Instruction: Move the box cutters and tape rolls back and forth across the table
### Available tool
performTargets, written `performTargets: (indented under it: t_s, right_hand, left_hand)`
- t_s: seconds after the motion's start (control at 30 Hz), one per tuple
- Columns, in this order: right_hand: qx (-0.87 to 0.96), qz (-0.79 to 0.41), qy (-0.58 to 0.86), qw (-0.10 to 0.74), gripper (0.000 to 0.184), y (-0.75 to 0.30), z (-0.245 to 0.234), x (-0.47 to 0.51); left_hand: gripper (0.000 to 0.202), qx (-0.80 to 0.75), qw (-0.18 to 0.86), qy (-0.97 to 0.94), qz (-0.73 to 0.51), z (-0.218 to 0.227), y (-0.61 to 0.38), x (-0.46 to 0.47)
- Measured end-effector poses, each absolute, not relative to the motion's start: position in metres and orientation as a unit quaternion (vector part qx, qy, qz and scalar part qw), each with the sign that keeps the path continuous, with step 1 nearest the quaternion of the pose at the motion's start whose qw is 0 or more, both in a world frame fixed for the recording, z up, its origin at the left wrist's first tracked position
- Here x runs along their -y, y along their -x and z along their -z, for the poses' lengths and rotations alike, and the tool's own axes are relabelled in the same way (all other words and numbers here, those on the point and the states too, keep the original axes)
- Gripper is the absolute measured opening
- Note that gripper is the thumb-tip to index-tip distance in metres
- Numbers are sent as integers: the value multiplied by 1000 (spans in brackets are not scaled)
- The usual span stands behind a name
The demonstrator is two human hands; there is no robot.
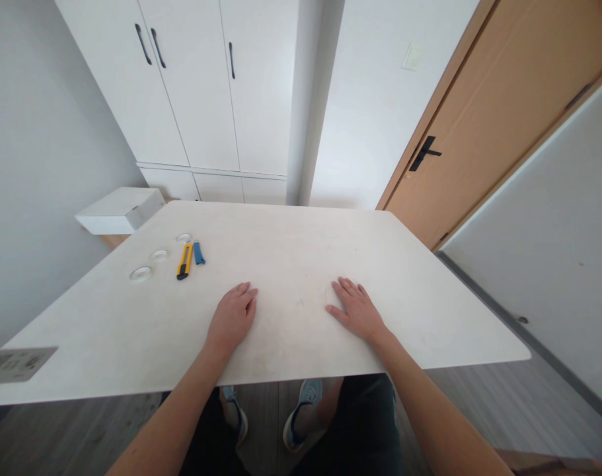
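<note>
My left hand point(232, 314) rests palm down on the white table point(291, 244), its fingers lying loosely together and the thumb alongside them. Nothing shows in its grasp. To the right, my right hand point(357, 309) lies flat on the tabletop, with the thumb spread away from the fingers, also holding nothing. Beyond my left hand, to its left, lies a yellow box cutter point(184, 261) with a black end. Close beside it is a small blue object point(198, 252), perhaps a clip. Three clear round rings, the nearest one point(141, 274) included, lie in a slanting row farther left.
A label point(19, 365) is on the table's near left corner. A white box-shaped unit point(122, 209) stands past the left edge. White cabinets point(206, 99) are behind the table, and a wooden door point(484, 125) is at the right.
</note>
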State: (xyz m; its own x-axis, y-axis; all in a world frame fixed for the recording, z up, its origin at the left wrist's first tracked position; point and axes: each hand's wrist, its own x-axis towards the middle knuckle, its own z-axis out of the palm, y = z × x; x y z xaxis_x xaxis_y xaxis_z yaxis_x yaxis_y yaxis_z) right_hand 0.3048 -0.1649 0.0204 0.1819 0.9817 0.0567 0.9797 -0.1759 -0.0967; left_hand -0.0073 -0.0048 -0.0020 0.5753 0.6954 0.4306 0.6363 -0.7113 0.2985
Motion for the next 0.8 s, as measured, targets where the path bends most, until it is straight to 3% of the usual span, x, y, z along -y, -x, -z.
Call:
performTargets:
  t_s: [0.2, 0.37, 0.57, 0.8]
  right_hand:
    - [632, -20, 773, 38, 76, -303, -26, 161]
    - [639, -43, 767, 18, 53, -275, -52, 123]
    - [733, -86, 672, 67, 49, -186, -94, 31]
    - [834, -130, 533, 49, 41, -46, -113, -90]
  left_hand:
    - [37, -376, 52, -885, -268, 3, 6, 4]
    - [36, -384, 50, -883, -266, 2, 3, 7]
    - [32, -391, 81, -876, -269, -6, 2, 12]
    - [31, -383, 150, -852, -323, -1, 0, 13]
